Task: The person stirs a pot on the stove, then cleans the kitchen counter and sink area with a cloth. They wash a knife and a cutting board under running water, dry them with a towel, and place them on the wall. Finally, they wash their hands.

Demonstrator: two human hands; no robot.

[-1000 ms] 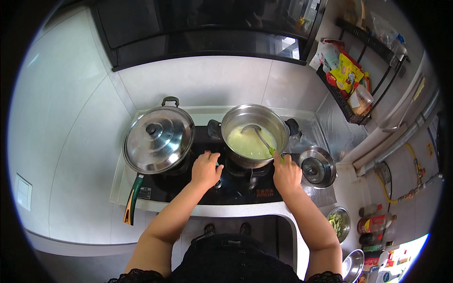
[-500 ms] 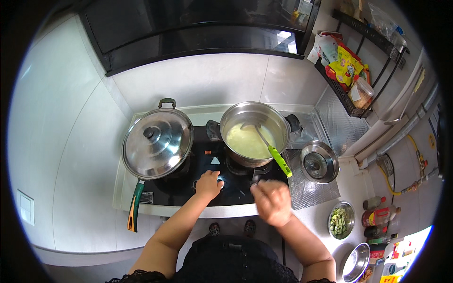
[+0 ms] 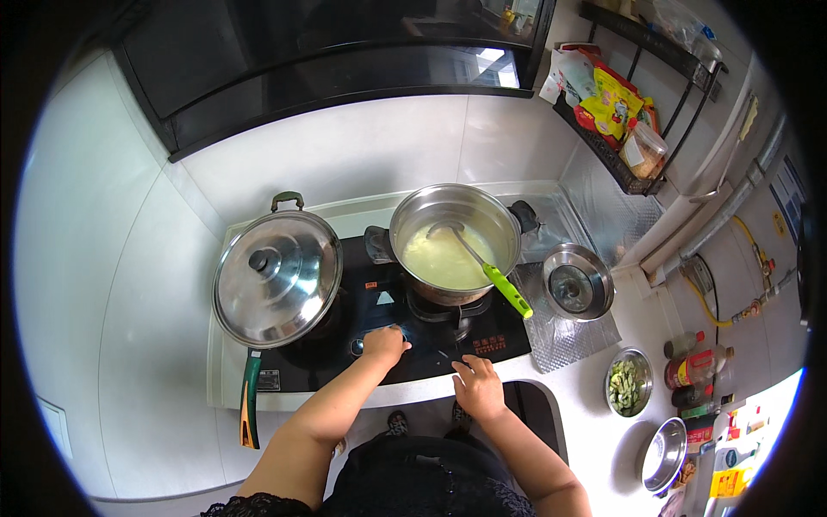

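At the front middle of a black gas stove (image 3: 413, 372), the fingers of my left hand (image 3: 385, 344) are closed round a control knob, which they mostly hide. My right hand (image 3: 479, 384) is over the stove's front edge, empty, its fingers loosely apart. Behind my hands, on the right burner, stands a steel pot (image 3: 455, 196) with pale, cloudy liquid in it. A ladle (image 3: 506, 290) with a green handle leans in that pot, its bowl in the liquid. On the left burner sits a wok covered by a domed steel lid (image 3: 297, 284); its green handle (image 3: 250, 401) sticks out toward me.
Right of the stove a steel bowl (image 3: 579, 250) rests on foil sheeting. Nearer are a bowl of chopped green vegetables (image 3: 627, 383), another steel bowl (image 3: 656, 452) and several bottles (image 3: 693, 370). A wall rack (image 3: 603, 155) holds packets and a jar. Above hangs a black hood (image 3: 345, 69).
My left hand has closed further round the knob. My right hand has moved down and left, away from the right burner, and its fingers have loosened. The view has shifted slightly.
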